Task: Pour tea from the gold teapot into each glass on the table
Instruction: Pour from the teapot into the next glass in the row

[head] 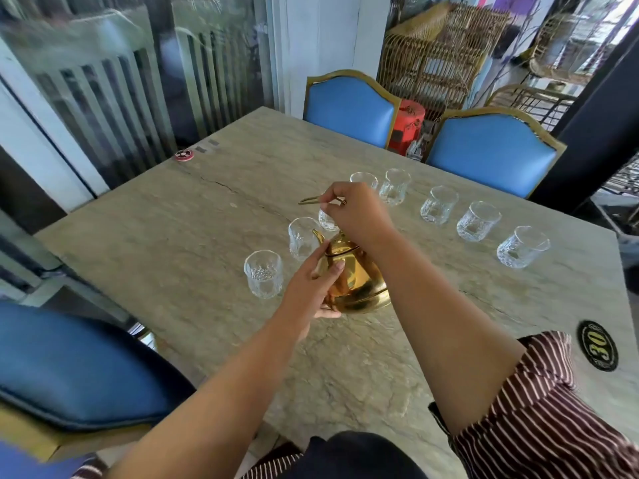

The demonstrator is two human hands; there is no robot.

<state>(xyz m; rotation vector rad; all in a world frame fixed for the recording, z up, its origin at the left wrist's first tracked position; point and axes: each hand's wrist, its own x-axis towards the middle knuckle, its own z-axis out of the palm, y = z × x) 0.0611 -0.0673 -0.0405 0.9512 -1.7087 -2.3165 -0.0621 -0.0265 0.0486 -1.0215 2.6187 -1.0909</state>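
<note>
The gold teapot (359, 281) stands on the stone table (179, 236), near the middle. My right hand (352, 209) is above it, fingers pinched on the teapot's thin gold handle (311, 201). My left hand (311, 288) rests against the pot's left side, fingers by the lid and spout. Several clear cut glasses curve around the pot: one (263, 274) at the near left, one (303, 237) by the spout, one (326, 219) partly behind my right hand, and a row running right to the last glass (522, 247). All the glasses look empty.
Two blue padded chairs (349, 108) (494, 153) stand at the table's far side, another (79, 368) at my near left. A small red round disc (184, 155) lies at the far left corner, a black "30" badge (598, 345) at the right edge.
</note>
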